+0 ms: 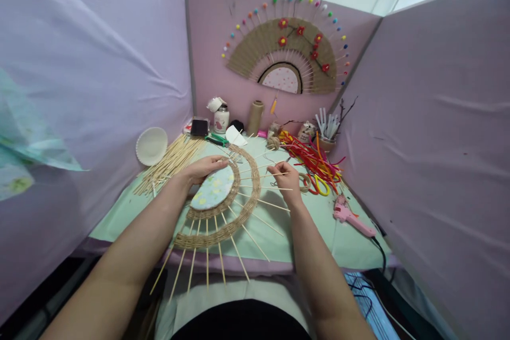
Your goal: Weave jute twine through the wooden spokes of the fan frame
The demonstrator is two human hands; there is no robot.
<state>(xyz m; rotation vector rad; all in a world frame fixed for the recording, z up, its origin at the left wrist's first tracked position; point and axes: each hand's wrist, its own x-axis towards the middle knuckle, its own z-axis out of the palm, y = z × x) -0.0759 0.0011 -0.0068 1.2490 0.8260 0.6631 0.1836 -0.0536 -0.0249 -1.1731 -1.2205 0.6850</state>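
My left hand [207,167] grips a half-round woven fan frame [255,199] by its upper inner edge, thumb on top. At the frame's centre is a half-disc of pale flowered fabric [213,191], edged with woven brown twine. A second curved twine band lies further out, and thin wooden sticks [235,247] radiate through both bands, past the table's front edge. My right hand [287,178] is closed in a pinch just outside the outer band, among the stick ends. What lies between its fingertips is too small to tell.
A pink glue gun [350,216], yellow-handled scissors [322,186] and red and orange pipe cleaners [311,156] lie right. Loose sticks [173,162], a white bowl [152,146] and green-handled pliers [217,140] are left. Behind, a finished fan [255,48] hangs on the panel.
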